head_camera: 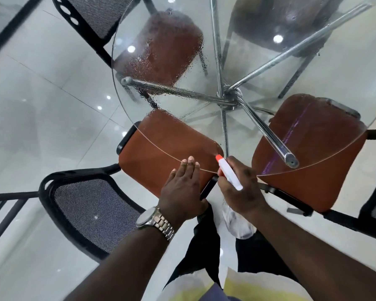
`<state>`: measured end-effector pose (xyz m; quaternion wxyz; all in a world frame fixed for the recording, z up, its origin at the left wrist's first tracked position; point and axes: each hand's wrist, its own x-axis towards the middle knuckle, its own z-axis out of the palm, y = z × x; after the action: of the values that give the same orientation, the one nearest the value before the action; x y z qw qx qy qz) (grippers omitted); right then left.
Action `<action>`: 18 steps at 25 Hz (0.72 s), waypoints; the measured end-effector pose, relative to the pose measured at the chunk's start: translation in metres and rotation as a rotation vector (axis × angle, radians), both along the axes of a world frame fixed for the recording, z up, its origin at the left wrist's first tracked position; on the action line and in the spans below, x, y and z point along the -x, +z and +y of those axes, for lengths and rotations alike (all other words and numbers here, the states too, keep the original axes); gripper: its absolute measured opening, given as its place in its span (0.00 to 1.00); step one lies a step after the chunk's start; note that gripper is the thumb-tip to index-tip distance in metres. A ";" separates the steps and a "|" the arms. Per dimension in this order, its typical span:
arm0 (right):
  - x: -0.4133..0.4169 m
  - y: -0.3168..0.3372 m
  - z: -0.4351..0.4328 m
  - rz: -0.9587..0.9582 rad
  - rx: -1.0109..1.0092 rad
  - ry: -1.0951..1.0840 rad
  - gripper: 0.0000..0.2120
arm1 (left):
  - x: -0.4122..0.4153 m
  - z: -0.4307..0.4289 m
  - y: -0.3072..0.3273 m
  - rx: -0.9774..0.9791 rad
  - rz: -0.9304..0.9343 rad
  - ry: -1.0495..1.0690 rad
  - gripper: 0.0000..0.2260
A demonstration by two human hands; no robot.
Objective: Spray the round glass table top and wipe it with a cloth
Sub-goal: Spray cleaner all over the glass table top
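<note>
The round glass surface (258, 68) lay ahead of both grips. Its near rim ran just under the fingertips of the left grip (182, 187) and beneath the nozzle (218, 157) of the spray bottle (230, 175). The right grip (242, 192) was curled round the bottle's neck and held it with the orange tip aimed forward over the rim. Whether a finger sat on the trigger could not be seen. The left grip was flat, its fingers straight, and held nothing. Whether its tips touched the edge or hovered at it was unclear.

Droplets (161, 61) beaded the glass far ahead and to the left of the left grip, while the stretch nearest the nozzle and off to the right looked dry. Spraying therefore seemed the step in hand. It would go best as short bursts swept across the dry near and right-hand parts, with the nozzle held low.

No cloth showed clearly. Under the glass were chrome legs (182, 91) and brown chair seats (308, 153).
</note>
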<state>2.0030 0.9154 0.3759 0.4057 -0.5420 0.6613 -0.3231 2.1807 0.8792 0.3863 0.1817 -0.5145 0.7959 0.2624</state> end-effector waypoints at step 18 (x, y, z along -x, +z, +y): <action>0.070 0.009 0.044 0.008 -0.085 -0.368 0.13 | 0.047 -0.012 -0.001 0.027 0.102 -0.180 0.36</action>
<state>1.9334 0.9591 0.3851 0.3596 -0.3954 0.7639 -0.3617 2.1333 0.8669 0.3852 0.1570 -0.4292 0.8506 0.2602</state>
